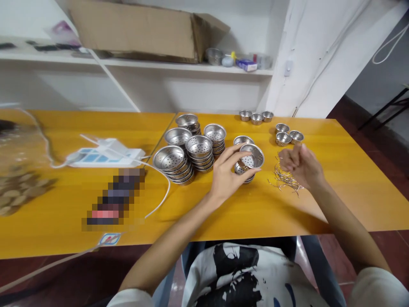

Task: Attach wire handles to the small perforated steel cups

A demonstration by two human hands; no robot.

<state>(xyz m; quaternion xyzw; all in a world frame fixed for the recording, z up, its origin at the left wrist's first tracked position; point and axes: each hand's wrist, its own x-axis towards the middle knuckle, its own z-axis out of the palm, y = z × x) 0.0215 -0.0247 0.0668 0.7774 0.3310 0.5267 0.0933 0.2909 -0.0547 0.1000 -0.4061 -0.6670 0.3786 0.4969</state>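
My left hand (pixel 228 170) grips a small perforated metal cup (pixel 254 157) by its rim and side, its mouth tilted toward me. Behind and below that cup stands a short stack of the same cups (pixel 243 139), partly hidden by my fingers. To the left, several taller stacks of perforated cups (pixel 198 147) stand close together. My right hand (pixel 302 166) is raised over a loose pile of thin bent metal wires (pixel 284 179). Its fingers are curled together, and whatever they may hold cannot be made out.
Several single cups (pixel 283 138) sit toward the back right. On the left lie a white power strip (pixel 105 157) with a cable, a pixelated dark object (pixel 118 196) and a bag of round tan pieces (pixel 19 192). A shelf behind holds a cardboard box (pixel 134 32).
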